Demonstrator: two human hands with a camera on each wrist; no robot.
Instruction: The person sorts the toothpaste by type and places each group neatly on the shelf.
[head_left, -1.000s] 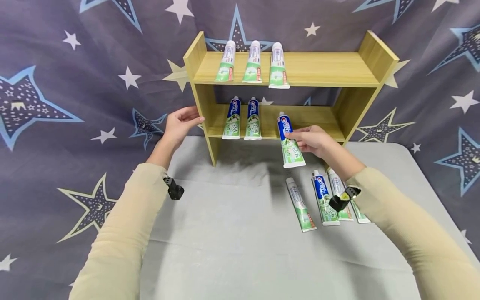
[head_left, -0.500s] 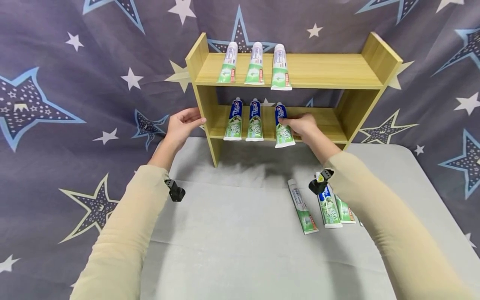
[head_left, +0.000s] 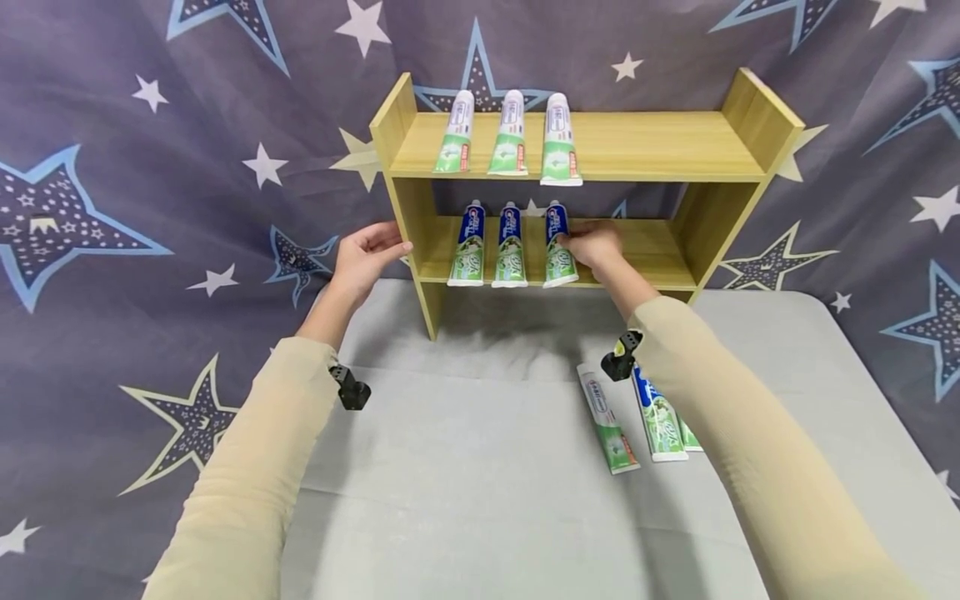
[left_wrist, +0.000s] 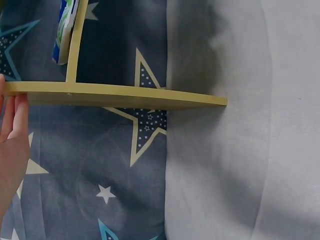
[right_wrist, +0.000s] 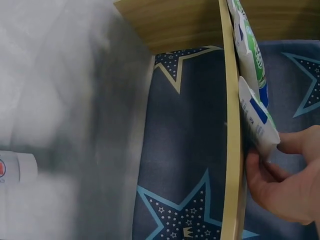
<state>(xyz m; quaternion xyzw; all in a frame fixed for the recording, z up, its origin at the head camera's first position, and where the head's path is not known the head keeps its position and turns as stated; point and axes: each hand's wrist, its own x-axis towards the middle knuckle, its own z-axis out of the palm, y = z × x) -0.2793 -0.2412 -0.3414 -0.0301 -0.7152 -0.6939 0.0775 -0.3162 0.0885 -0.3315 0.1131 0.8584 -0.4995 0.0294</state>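
On the lower level of the wooden shelf, my right hand pinches a blue-and-green toothpaste tube between thumb and fingers. In the right wrist view the same tube tilts against the board edge, thumb on one side, fingers on the other. Two matching tubes lie to its left, the nearer one and the farther one. My left hand holds the shelf's left side panel, its thumb at the front edge and fingers along the outer face.
Three white-and-green toothpaste tubes lie on the top level, including a middle one. On the grey cloth-covered table lie a white-and-green tube and a blue-and-green tube; the right sleeve partly hides more. A star-patterned curtain hangs behind.
My right hand has carried the blue-and-green toothpaste tube up and slightly left onto the lower level, beside the other two. My left hand stays at the side panel.
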